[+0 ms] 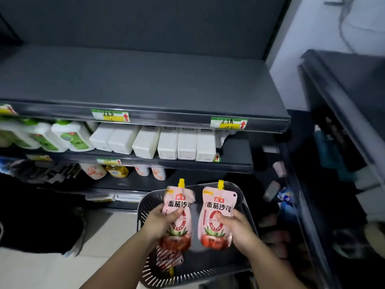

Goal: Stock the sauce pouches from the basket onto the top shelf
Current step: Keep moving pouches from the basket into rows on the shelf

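Both pouches in hand read 海天 in a red badge and 番茄沙司 in bold dark characters, over a large red "0" and a tomato picture; each is pink with a yellow spout cap pointing up. The left hand (164, 222) grips the left pouch (177, 197) at its middle, thumb across the front and fingers curled behind. The right hand (237, 228) grips the right pouch (216, 197) the same way, thumb on the "0", fingers wrapped round the pouch's right edge. Both forearms come up from the bottom of the view, and the two pouches are held upright, side by side but apart, above the dark slotted basket (243, 197). A third pouch (168, 259) lies in the basket near its near-left corner, cap toward the near rim.

The top shelf (145, 80) sits well above the hands — its front edge carries green-and-yellow price tags (110, 115) with red arrows, their handwriting too blurred to read. The shelf below holds white containers (166, 144) and green-labelled bottles (68, 136).
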`<state>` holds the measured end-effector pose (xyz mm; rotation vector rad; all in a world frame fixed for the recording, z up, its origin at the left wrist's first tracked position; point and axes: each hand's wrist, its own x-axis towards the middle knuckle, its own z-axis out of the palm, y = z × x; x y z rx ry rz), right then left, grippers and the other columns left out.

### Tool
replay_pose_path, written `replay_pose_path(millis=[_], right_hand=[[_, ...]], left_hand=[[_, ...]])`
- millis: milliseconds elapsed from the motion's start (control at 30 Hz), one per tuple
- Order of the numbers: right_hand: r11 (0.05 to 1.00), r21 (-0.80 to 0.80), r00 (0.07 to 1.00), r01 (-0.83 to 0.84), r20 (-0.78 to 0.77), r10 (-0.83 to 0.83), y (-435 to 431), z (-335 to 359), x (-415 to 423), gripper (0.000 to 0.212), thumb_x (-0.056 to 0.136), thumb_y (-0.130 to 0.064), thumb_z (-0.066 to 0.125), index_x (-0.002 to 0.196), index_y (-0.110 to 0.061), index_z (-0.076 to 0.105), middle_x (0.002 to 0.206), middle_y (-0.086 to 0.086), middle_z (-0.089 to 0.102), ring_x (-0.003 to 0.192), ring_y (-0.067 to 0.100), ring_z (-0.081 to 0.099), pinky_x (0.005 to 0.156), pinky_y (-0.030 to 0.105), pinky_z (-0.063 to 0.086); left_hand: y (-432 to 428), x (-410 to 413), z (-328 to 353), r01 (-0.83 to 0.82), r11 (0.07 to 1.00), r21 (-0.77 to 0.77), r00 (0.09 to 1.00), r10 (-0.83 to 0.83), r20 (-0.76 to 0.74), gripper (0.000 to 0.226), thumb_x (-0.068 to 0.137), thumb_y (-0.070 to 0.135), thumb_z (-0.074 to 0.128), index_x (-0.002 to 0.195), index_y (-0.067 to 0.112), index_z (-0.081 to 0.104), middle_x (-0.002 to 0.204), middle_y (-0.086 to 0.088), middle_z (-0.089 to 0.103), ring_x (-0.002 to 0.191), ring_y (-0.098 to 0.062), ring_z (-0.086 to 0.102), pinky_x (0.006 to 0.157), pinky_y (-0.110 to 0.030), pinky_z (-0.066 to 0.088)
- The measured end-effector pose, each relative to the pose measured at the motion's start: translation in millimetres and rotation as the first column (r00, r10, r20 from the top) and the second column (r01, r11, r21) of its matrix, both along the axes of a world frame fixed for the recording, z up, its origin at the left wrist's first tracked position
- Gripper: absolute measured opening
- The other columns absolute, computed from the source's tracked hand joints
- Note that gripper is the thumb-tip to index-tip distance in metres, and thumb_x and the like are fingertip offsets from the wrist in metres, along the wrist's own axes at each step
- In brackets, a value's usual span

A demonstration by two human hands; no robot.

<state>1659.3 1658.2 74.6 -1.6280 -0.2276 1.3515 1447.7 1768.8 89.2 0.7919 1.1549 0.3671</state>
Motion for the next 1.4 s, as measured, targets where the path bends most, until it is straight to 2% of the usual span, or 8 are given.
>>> replay_pose_path(millis=[100, 333, 433, 600, 867, 1067, 1167, 1400], right_hand=[[0.99, 0.082, 0.993, 0.113, -0.038, -0.11, -10.4, 21.0, -9.0, 0.019, 0.085, 0.004, 0.066, 0.104, 0.0, 0.068, 0.1, 0.021, 0.075, 0.087, 0.034, 0.074, 0.084, 0.047, 0.058], [0.94, 0.234, 0.969, 0.247, -0.036, -0.245, -50.0, 81.0, -24.7, 0.028, 0.085, 0.004, 0.062, 0.113, 0.003, 0.064, 0.111, 0.024, 0.071, 0.104, 0.042, 0.068, 0.096, 0.056, 0.051], [0.919, 0.274, 0.956, 0.283, 0.0, -0.294, -71.5, 106.5, -25.6, 0.029, 0.088, 0.002, 0.062, 0.117, 0.0, 0.064, 0.113, 0.02, 0.072, 0.107, 0.039, 0.068, 0.096, 0.054, 0.052], [0.866, 0.343, 0.917, 0.362, 0.036, -0.398, -125.0, 144.2, -29.1, 0.036, 0.08, -0.008, 0.071, 0.116, -0.002, 0.065, 0.111, 0.019, 0.073, 0.102, 0.037, 0.071, 0.087, 0.049, 0.057], [0.703, 0.484, 0.783, 0.521, 0.055, -0.619, -224.5, 220.6, -21.6, 0.043, 0.069, -0.005, 0.072, 0.111, 0.0, 0.065, 0.103, 0.021, 0.075, 0.089, 0.034, 0.075, 0.066, 0.036, 0.061], [0.567, 0.595, 0.641, 0.569, 0.111, -0.76, -322.6, 272.3, -33.4, 0.043, 0.069, -0.01, 0.077, 0.11, -0.004, 0.068, 0.106, 0.02, 0.074, 0.093, 0.037, 0.073, 0.068, 0.038, 0.06], [0.488, 0.654, 0.544, 0.578, 0.137, -0.828, -376.3, 293.8, -49.2, 0.031, 0.07, -0.012, 0.078, 0.101, -0.011, 0.074, 0.107, 0.019, 0.075, 0.095, 0.036, 0.073, 0.071, 0.038, 0.06], [0.43, 0.682, 0.373, 0.591, 0.242, -0.896, -526.1, 332.5, -122.1, 0.027, 0.076, -0.017, 0.078, 0.103, -0.015, 0.074, 0.113, 0.018, 0.073, 0.101, 0.036, 0.072, 0.075, 0.041, 0.06]], left_hand=[[4.1, 0.0, 17.9, 0.069, 0.997, 0.038, 0.996, -0.071, 0.047, 0.059, 0.06, 0.025, 0.085, 0.11, 0.002, 0.065, 0.099, -0.018, 0.076, 0.087, -0.032, 0.075, 0.072, -0.037, 0.059], [2.4, 9.5, 65.2, 0.244, 0.959, 0.142, 0.955, -0.263, 0.135, 0.064, 0.056, 0.031, 0.089, 0.111, 0.006, 0.067, 0.104, -0.018, 0.075, 0.092, -0.032, 0.074, 0.085, -0.043, 0.058], [2.8, 16.3, 81.9, 0.315, 0.931, 0.185, 0.924, -0.345, 0.164, 0.065, 0.051, 0.032, 0.09, 0.107, 0.006, 0.069, 0.104, -0.02, 0.075, 0.088, -0.031, 0.074, 0.075, -0.039, 0.061], [-16.3, 38.2, 118.5, 0.441, 0.859, 0.262, 0.838, -0.498, 0.221, 0.062, 0.054, 0.033, 0.094, 0.105, 0.008, 0.069, 0.1, -0.018, 0.076, 0.084, -0.028, 0.074, 0.072, -0.036, 0.059], [-93.3, 106.2, 206.6, 0.589, 0.682, 0.433, 0.62, -0.725, 0.3, 0.033, 0.075, 0.024, 0.076, 0.105, 0.012, 0.07, 0.103, -0.016, 0.076, 0.086, -0.026, 0.075, 0.067, -0.033, 0.06], [-180.8, 148.3, 260.7, 0.648, 0.523, 0.554, 0.422, -0.852, 0.31, 0.042, 0.076, 0.028, 0.073, 0.113, 0.009, 0.066, 0.106, -0.016, 0.075, 0.091, -0.028, 0.073, 0.075, -0.037, 0.06], [-236.1, 158.6, 284.5, 0.667, 0.447, 0.597, 0.317, -0.895, 0.315, 0.047, 0.072, 0.034, 0.074, 0.113, 0.012, 0.066, 0.105, -0.013, 0.076, 0.093, -0.028, 0.074, 0.075, -0.038, 0.059], [-390.9, 142.9, 311.5, 0.716, 0.295, 0.633, 0.048, -0.925, 0.376, 0.03, 0.075, 0.033, 0.076, 0.102, 0.021, 0.074, 0.109, -0.015, 0.074, 0.098, -0.033, 0.073, 0.073, -0.039, 0.06]])
